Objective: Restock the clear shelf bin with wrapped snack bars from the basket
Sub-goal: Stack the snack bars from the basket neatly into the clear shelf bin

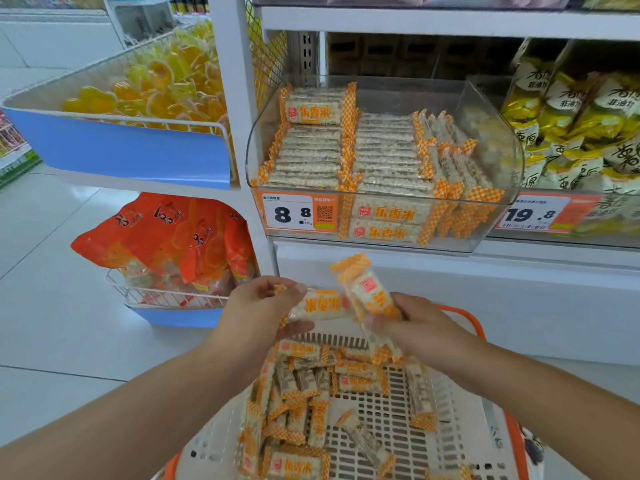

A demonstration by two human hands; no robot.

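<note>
The left hand point(263, 306) is pinching 1 wrapped snack bar point(320, 304) by its left end, the bar lying roughly level with its long axis running from 9 toward 3 o'clock. The right hand point(412, 327) is gripping a 2nd bar point(367, 292) at its lower part, this one tilting up so its long axis points toward 11 o'clock; further bars seem to be hanging below that grip, though how many I cannot tell. Both hands are hovering over the basket point(464, 403), which is holding many loose bars. The clear shelf bin point(498, 140) is sitting at 12 o'clock from both hands, well above them, its open space lying toward its right side. The right hand looks the nearer to that gap.
</note>
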